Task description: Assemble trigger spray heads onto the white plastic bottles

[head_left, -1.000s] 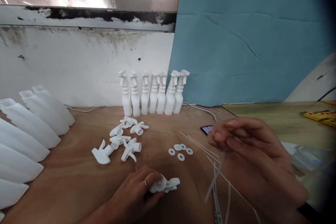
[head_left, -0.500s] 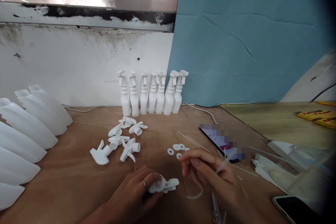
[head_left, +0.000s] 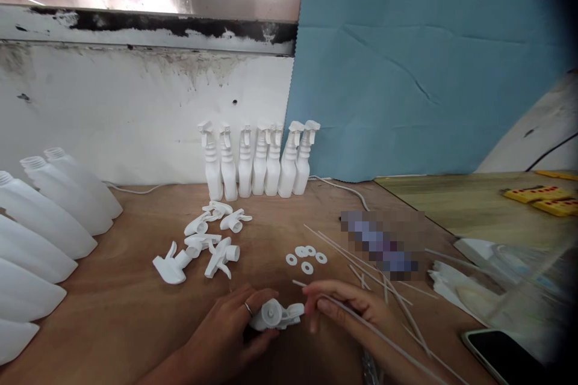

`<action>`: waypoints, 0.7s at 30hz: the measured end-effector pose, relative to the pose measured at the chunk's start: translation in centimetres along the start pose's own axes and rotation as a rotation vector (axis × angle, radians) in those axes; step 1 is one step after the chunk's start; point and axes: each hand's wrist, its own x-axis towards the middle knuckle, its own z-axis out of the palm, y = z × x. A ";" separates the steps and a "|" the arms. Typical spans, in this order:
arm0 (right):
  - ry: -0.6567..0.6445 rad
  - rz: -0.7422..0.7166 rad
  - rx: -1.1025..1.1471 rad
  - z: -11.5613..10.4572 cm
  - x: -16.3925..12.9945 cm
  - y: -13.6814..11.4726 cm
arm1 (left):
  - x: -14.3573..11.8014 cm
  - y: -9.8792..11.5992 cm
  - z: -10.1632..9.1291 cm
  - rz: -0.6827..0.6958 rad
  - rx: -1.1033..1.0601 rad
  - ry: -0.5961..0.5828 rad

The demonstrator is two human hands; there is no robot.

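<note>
My left hand (head_left: 235,322), with a ring on one finger, grips a white spray trigger head (head_left: 272,314) just above the table, its round collar opening turned up toward me. To the right of it, my right hand (head_left: 347,313) pinches a thin white plastic tube (head_left: 379,334) between thumb and fingers. One short end of the tube sticks out past the fingertips toward the trigger head, and the long end trails down to the right. Tube and collar are apart. Several flat white ring washers (head_left: 307,267) lie just beyond my right hand.
Loose trigger heads (head_left: 222,257) lie left of centre. Assembled spray bottles (head_left: 259,171) stand along the wall, and open-necked bottles (head_left: 67,210) stand at left. More thin tubes (head_left: 409,313), a blurred-out device (head_left: 379,243), a phone (head_left: 501,355) and plastic bags (head_left: 465,301) occupy the right.
My right hand has lowered and straightened its hold, and a tube now points from its fingertips toward the trigger head. My left hand keeps the trigger head nearly where it was.
</note>
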 end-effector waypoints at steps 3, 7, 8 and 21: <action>-0.003 -0.087 -0.081 1.5 1.3 -0.4 | 0.1 0.2 -0.2 0.000 -0.023 -0.024; -0.041 -0.169 -0.251 3.1 2.4 0.0 | 0.2 0.3 -0.4 -0.002 -0.035 -0.016; -0.051 -0.166 -0.276 3.3 2.6 0.0 | 0.1 0.2 -0.4 -0.005 -0.038 -0.015; -0.135 -0.279 -0.463 4.0 3.3 -1.2 | 0.1 0.0 -0.2 -0.041 -0.081 -0.012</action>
